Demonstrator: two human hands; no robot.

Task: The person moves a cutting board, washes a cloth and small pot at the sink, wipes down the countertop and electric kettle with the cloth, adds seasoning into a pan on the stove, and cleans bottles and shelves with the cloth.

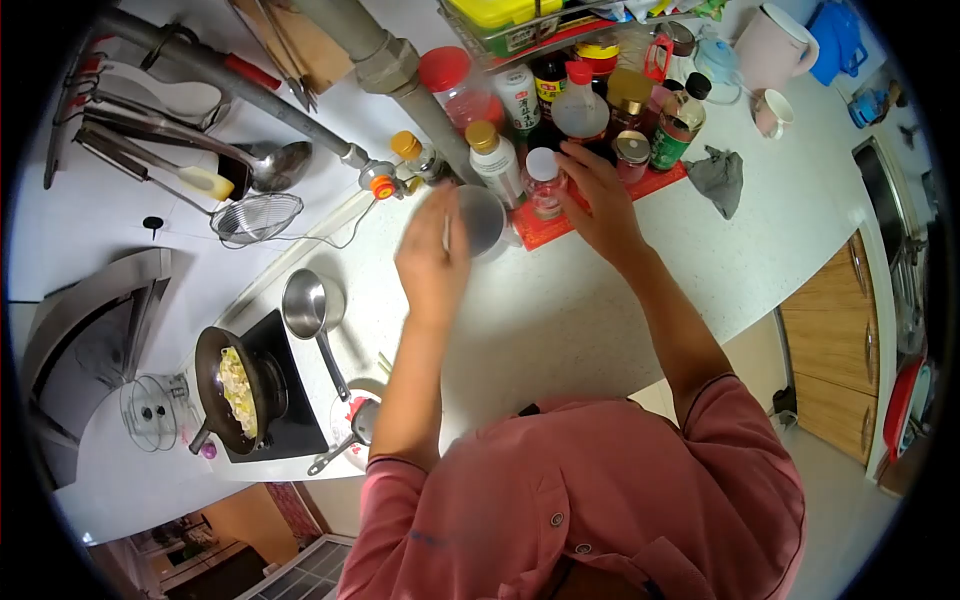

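My left hand (432, 260), a little blurred, is at the left side of a pale mug (480, 222) with a dark inside. Its thumb and fingers appear closed about the rim. My right hand (603, 205) reaches over a red mat (548, 230), fingers stretched out and apart. They are beside a clear jar with a white lid (543, 165); whether they touch it I cannot tell. A white bottle with a gold cap (494, 165) stands behind the mug. Right of my fingers are a small lidded jar (631, 155) and a green-labelled bottle (677, 125).
A wok with food (238, 385) sits on the black cooktop (290, 400) at left. Nearby are a steel saucepan (305, 300) and a small dark pan (365, 420). Utensils hang on the wall, including a strainer (255, 218). A grey cloth (718, 182) lies at right.
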